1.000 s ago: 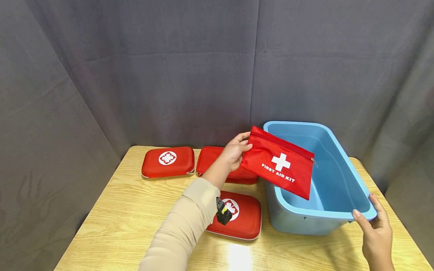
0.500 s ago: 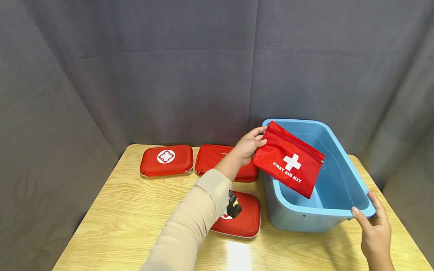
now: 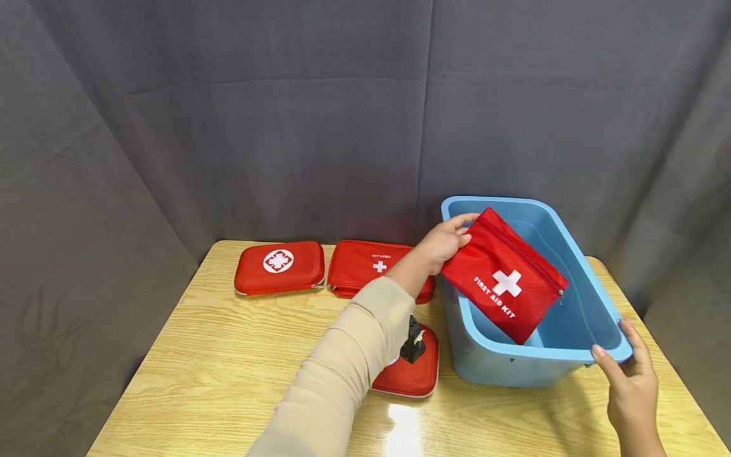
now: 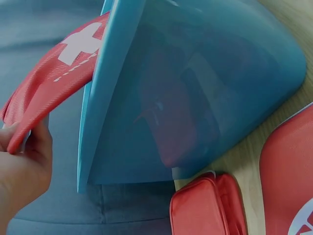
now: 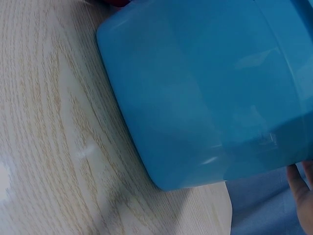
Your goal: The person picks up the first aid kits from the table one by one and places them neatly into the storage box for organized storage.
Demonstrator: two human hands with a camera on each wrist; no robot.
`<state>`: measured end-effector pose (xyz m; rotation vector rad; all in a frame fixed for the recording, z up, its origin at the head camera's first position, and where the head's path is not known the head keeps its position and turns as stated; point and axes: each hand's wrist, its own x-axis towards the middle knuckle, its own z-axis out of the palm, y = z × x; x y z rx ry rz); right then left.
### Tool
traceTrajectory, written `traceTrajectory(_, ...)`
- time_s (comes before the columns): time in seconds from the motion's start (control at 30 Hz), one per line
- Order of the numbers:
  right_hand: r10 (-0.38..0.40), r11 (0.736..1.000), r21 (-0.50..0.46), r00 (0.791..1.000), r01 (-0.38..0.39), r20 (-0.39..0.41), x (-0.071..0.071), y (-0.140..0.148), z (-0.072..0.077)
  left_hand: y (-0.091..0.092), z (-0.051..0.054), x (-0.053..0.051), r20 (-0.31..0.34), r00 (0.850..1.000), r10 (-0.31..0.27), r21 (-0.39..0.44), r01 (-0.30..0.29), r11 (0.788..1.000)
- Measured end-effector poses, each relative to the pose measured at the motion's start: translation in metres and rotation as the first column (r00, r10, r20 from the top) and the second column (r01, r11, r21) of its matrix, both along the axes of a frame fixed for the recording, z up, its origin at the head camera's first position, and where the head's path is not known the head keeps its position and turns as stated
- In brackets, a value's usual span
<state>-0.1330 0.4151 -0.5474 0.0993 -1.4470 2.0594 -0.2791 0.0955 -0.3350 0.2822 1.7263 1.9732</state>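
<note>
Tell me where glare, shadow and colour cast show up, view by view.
Head view: bright glare on the near part of the light-brown, round-cornered wood-grain table, soft shadow by the near right corner of the blue rectangular plastic tub; left wrist view: cool tint, faint reddish patch on the tub's glossy side; right wrist view: bluish cast, small highlights on the tub, washed-out spot at left edge.

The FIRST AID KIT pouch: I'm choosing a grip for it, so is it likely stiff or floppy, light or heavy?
The pouch is probably floppy: in the left wrist view it bends and creases near the left hand. It looks thin, so it's likely light for its size, though any contents are hidden.
</note>
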Motion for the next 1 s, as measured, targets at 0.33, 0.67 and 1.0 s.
traceTrajectory(0.33, -0.065, 0.998, 0.009, 0.996, 0.064, 0.057, 0.025, -0.057, 0.063, 0.012, 0.001, 0.007, -0.088, 0.995, -0.036, -0.123, 0.025, 0.992)
traceTrajectory(0.67, -0.153, 0.986, -0.045, 0.973, 0.163, 0.173, 0.042, -0.101, 0.115, 0.028, -0.005, 0.012, -0.104, 0.989, -0.103, -0.251, 0.074, 0.965)
traceTrajectory(1.0, -0.079, 0.997, -0.005, 0.996, 0.080, 0.050, 0.037, -0.077, 0.086, 0.039, -0.006, 0.026, -0.185, 0.948, -0.260, -0.428, 0.160, 0.889)
